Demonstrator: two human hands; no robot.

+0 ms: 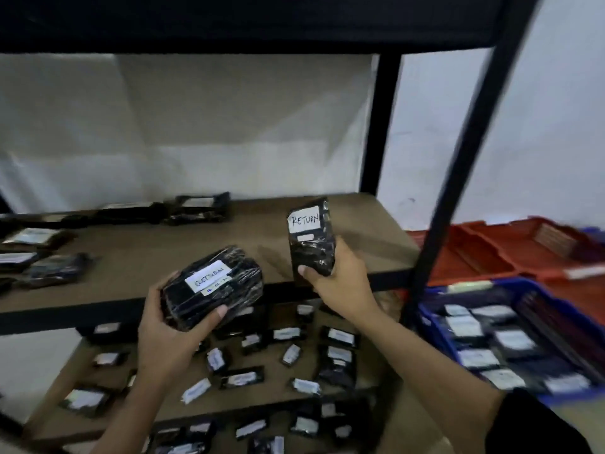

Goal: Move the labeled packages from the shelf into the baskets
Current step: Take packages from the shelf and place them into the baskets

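My left hand (167,326) grips a thick black wrapped package (216,286) with a white handwritten label, held flat in front of the shelf edge. My right hand (340,283) holds a slimmer black package (311,240) upright; its white label reads RETURN. Both are just above the brown shelf board (196,250). To the right a blue basket (442,326) holds several labeled black packages. A red basket (491,253) stands behind it.
More black packages lie at the shelf's left (49,267) and back (196,208). Lower shelves (271,368) carry several small labeled packages. A black shelf post (435,224) stands between my right hand and the baskets. A white wall is behind.
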